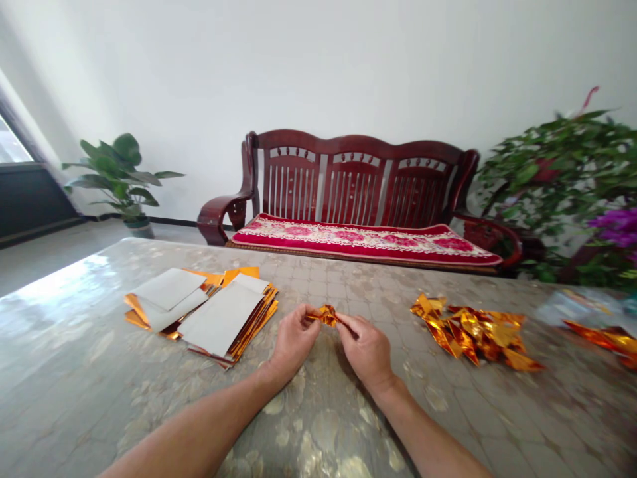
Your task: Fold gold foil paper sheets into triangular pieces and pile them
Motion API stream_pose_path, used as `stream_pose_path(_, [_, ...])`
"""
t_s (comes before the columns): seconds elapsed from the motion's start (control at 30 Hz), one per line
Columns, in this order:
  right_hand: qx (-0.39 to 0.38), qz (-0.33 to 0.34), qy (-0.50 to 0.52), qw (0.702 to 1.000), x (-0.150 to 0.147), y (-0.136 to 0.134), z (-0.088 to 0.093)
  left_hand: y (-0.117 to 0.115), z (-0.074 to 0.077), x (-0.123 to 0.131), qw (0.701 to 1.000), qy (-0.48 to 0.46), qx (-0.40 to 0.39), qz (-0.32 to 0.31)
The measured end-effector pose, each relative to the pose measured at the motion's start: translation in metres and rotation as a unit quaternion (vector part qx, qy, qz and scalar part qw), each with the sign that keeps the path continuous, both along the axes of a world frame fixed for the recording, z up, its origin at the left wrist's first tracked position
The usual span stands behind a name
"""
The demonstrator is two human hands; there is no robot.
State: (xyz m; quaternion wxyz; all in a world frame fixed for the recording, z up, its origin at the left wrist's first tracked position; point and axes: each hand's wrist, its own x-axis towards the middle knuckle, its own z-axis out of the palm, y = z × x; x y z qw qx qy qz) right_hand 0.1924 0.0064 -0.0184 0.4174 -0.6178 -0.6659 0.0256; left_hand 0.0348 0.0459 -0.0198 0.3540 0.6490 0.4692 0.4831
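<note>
Both hands met just below the middle of the frame, where the left hand and the right hand grasped a small gold foil piece between thumbs and fingers, one at each end. That two-sided pinch probably served to steady something so small and thin while its shape was worked; the creases themselves were too small to read. The piece was held close above the counter, with the forearms coming in from the bottom edge, which likely gave both hands an even reach. At the left of the frame lay the paper sheets, loosely stacked, mostly pale side up with gold edges showing, near enough to the left hand to be handy, it seemed. At the right of the frame sat a heap of crumpled-looking foil shapes, well apart from the sheets, perhaps so that flat and shaped material did not mix. As for containers, a clear plastic bag rested near the right edge, blurred, and whether it held anything could not be told; an orange foil strip lay just beside or against it. In the left part of the frame, beyond the counter, a pot held a leafy plant.
</note>
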Motion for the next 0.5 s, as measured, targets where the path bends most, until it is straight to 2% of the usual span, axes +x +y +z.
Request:
stream_pose_path(0.23, [0.011, 0.01, -0.015, 1.0, -0.0042, -0.0025, 0.0006, 0.0026, 0.0017, 0.0012, 0.999, 0.027, -0.019, 0.016])
stream_pose_path(0.5, [-0.025, -0.014, -0.003, 1.0, -0.0057, -0.0024, 0.0059, 0.0002, -0.0022, 0.0083, 0.999, -0.038, -0.027, -0.016])
